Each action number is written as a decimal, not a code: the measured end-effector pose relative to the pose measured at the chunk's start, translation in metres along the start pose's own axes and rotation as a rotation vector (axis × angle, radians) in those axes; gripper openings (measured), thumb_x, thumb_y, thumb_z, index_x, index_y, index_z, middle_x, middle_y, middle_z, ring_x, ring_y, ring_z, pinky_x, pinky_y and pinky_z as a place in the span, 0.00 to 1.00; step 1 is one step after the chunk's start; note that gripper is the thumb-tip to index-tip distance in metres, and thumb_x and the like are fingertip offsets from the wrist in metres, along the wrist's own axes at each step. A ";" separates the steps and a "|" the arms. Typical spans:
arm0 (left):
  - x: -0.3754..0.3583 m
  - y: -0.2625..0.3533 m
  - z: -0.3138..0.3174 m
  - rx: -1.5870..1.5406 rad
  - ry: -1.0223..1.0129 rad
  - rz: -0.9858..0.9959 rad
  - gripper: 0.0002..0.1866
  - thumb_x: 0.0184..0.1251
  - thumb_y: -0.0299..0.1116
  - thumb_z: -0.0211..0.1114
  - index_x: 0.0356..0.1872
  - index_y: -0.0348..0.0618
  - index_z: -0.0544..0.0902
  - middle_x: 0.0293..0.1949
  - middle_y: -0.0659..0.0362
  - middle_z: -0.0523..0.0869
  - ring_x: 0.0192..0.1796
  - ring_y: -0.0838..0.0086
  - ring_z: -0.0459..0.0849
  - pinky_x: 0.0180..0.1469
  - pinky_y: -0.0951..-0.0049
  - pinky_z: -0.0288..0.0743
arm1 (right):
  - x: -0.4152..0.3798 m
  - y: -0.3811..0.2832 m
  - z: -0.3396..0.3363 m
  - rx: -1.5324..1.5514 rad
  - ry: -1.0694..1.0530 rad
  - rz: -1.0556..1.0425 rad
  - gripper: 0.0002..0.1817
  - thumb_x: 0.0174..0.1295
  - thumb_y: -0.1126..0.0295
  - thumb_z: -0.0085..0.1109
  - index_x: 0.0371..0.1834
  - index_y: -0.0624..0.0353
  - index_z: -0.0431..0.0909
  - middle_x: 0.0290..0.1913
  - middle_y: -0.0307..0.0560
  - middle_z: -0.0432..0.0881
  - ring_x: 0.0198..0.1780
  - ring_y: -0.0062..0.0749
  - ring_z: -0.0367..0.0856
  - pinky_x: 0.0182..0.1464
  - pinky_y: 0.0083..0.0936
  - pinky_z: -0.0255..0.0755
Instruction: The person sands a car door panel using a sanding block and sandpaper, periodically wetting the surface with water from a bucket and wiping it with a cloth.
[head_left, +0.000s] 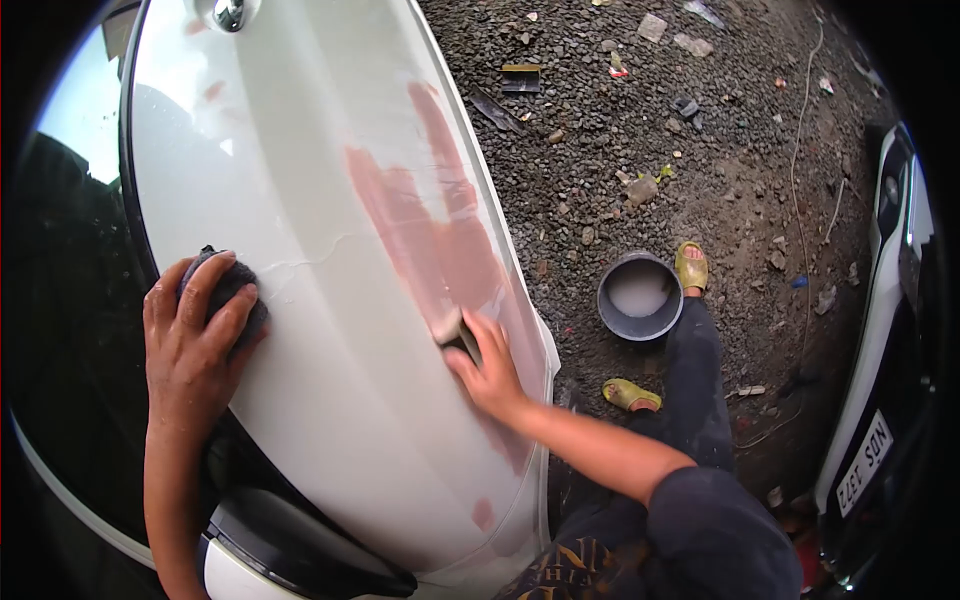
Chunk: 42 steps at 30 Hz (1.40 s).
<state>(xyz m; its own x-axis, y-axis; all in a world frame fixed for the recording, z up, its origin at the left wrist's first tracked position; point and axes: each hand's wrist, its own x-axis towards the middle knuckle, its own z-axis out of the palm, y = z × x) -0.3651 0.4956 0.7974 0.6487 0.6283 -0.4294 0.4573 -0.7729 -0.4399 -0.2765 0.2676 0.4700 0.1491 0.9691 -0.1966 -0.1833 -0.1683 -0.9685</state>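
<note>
My left hand is closed around a wet dark grey cloth, resting by the window edge of a white car door. My right hand grips a small pale sanding block and presses it on a pinkish filler patch. The block's underside and part of its body are hidden by my fingers. The patch looks wet and runs lengthwise along the door panel. A thin wet trail leads away from the cloth.
A dark bucket of cloudy water stands on the gravel beside my feet in yellow slippers. The car's side mirror juts out below my left arm. Another vehicle's bumper is at the right. Litter and a thin cable lie about.
</note>
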 end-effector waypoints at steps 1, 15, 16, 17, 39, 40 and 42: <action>0.001 0.000 0.000 -0.018 0.003 -0.001 0.25 0.49 0.31 0.81 0.52 0.49 0.85 0.69 0.57 0.78 0.72 0.50 0.72 0.70 0.47 0.68 | 0.046 -0.011 0.003 -0.012 0.016 -0.065 0.35 0.69 0.66 0.66 0.77 0.67 0.65 0.69 0.61 0.72 0.68 0.58 0.69 0.73 0.46 0.60; 0.002 -0.012 -0.016 -0.193 0.087 0.040 0.17 0.54 0.36 0.79 0.45 0.48 0.86 0.67 0.58 0.78 0.77 0.56 0.68 0.76 0.48 0.64 | 0.190 -0.067 -0.051 0.409 0.111 0.292 0.22 0.75 0.56 0.63 0.59 0.65 0.77 0.48 0.44 0.84 0.47 0.26 0.81 0.51 0.26 0.77; 0.002 -0.013 -0.014 -0.189 0.095 0.038 0.17 0.54 0.37 0.79 0.45 0.49 0.86 0.67 0.58 0.78 0.77 0.56 0.68 0.78 0.48 0.63 | 0.162 -0.062 -0.062 0.356 0.106 0.336 0.23 0.76 0.56 0.62 0.60 0.64 0.77 0.48 0.43 0.84 0.47 0.23 0.80 0.50 0.25 0.77; -0.001 -0.012 -0.011 -0.188 0.087 0.034 0.18 0.55 0.38 0.79 0.45 0.49 0.86 0.68 0.58 0.77 0.78 0.55 0.67 0.79 0.48 0.62 | 0.134 -0.069 -0.072 0.347 0.091 0.395 0.24 0.76 0.56 0.61 0.62 0.65 0.76 0.48 0.44 0.84 0.47 0.23 0.81 0.51 0.25 0.77; 0.251 0.020 0.095 -0.286 -0.197 -0.282 0.06 0.60 0.33 0.64 0.33 0.52 0.89 0.45 0.64 0.84 0.61 0.68 0.77 0.69 0.59 0.68 | 0.288 -0.069 -0.333 -0.178 -0.498 0.764 0.36 0.74 0.59 0.65 0.77 0.69 0.64 0.64 0.53 0.80 0.62 0.31 0.79 0.66 0.27 0.71; 0.243 0.031 0.095 -0.301 -0.167 -0.351 0.06 0.60 0.33 0.64 0.33 0.52 0.89 0.45 0.64 0.84 0.61 0.68 0.77 0.68 0.60 0.68 | 0.300 -0.070 -0.340 -0.238 -0.515 0.734 0.36 0.74 0.58 0.65 0.77 0.69 0.65 0.63 0.52 0.80 0.61 0.32 0.79 0.65 0.26 0.71; 0.220 0.061 0.092 -0.323 -0.100 -0.489 0.05 0.59 0.34 0.64 0.32 0.52 0.88 0.44 0.64 0.83 0.62 0.68 0.77 0.67 0.60 0.68 | 0.320 -0.061 -0.353 -0.268 -0.536 0.724 0.36 0.74 0.57 0.65 0.77 0.69 0.65 0.63 0.52 0.80 0.62 0.32 0.79 0.65 0.27 0.71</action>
<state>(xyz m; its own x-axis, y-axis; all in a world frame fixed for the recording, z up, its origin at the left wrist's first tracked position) -0.2502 0.5946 0.6038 0.2629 0.9115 -0.3164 0.8608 -0.3697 -0.3498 0.1253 0.5247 0.4122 -0.3934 0.5548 -0.7331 0.1832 -0.7341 -0.6538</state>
